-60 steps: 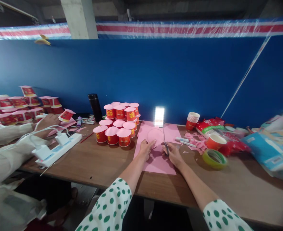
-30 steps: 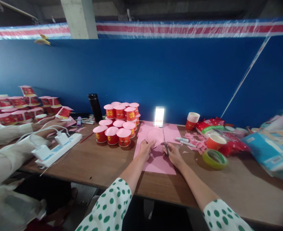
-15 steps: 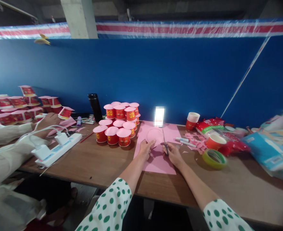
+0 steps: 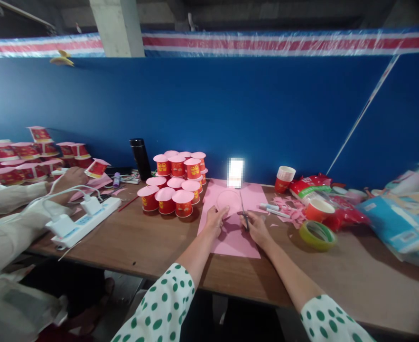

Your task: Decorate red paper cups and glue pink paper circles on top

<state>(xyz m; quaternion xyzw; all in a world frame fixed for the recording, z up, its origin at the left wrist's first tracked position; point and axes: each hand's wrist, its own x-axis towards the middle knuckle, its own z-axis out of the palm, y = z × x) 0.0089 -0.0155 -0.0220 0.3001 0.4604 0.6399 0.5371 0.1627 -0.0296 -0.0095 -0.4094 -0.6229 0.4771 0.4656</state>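
Between thumb and fingers, my left hand (image 4: 216,221) pinches a round pink paper disc (image 4: 229,201) at its lower edge. My right hand (image 4: 257,228) grips a pair of scissors (image 4: 245,216), whose blades point away from me along the disc's right side. Whether the blades touch the disc's edge I cannot tell. Beneath both hands lies a large pink paper sheet (image 4: 230,249) on the brown table. Several red paper cups (image 4: 166,203) topped with pink discs are stacked to the left of the sheet.
A power strip (image 4: 88,221) and a black bottle (image 4: 140,159) are at left. A co-worker's hand (image 4: 72,180) is near more cups. On the right lie markers (image 4: 275,209), pink scraps (image 4: 293,211), a tape roll (image 4: 317,235), an orange cup (image 4: 319,210) and a cup stack (image 4: 285,178).
The pink disc and scissors tips have shifted very slightly left. Both my hands stay in almost the same place, holding the same things.
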